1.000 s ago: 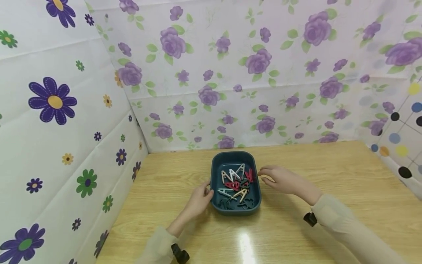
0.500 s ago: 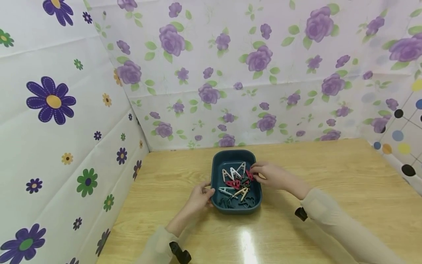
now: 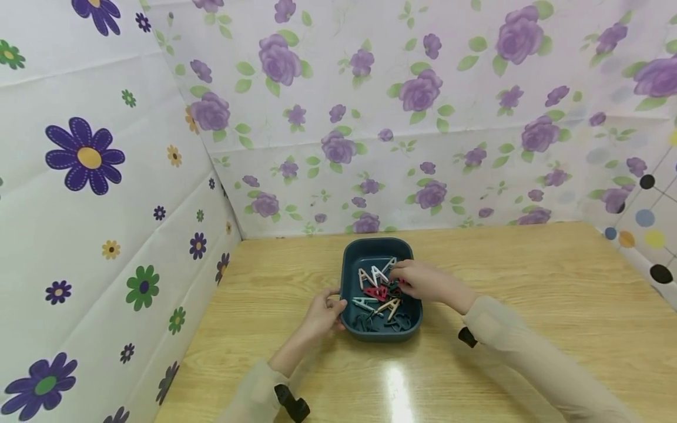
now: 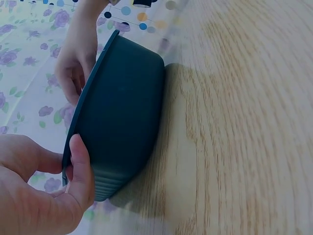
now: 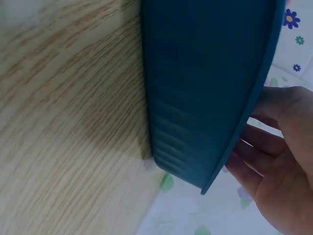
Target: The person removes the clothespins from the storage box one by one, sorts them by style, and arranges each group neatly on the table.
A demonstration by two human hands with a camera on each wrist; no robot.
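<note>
A dark teal plastic basin (image 3: pixel 378 336) sits on the table with several clothespins inside. Among them are a white clothespin (image 3: pixel 378 275), a red clothespin (image 3: pixel 375 292), a pale blue clothespin (image 3: pixel 365 302), a cream clothespin (image 3: pixel 392 306) and dark green ones (image 3: pixel 400 321). My left hand (image 3: pixel 320 311) pinches the basin's left rim, thumb and fingers on either side of the wall (image 4: pixel 122 98). Over the right rim, my right hand (image 3: pixel 422 283) reaches in with bent fingers, covering most of another red clothespin. Its fingertips are hidden behind the rim in the right wrist view; I cannot tell whether they hold anything.
The wooden table (image 3: pixel 476 364) extends around the basin. Behind it hangs a cloth with purple roses (image 3: pixel 418 91), and a daisy-patterned cloth (image 3: pixel 87 155) borders the left side. Dotted cloth (image 3: pixel 642 220) hangs at the right. Each cuff carries a small black device (image 3: pixel 292 404).
My right hand has moved left from outside the basin's right rim to over the clothespins inside. My left hand keeps its grip on the left rim.
</note>
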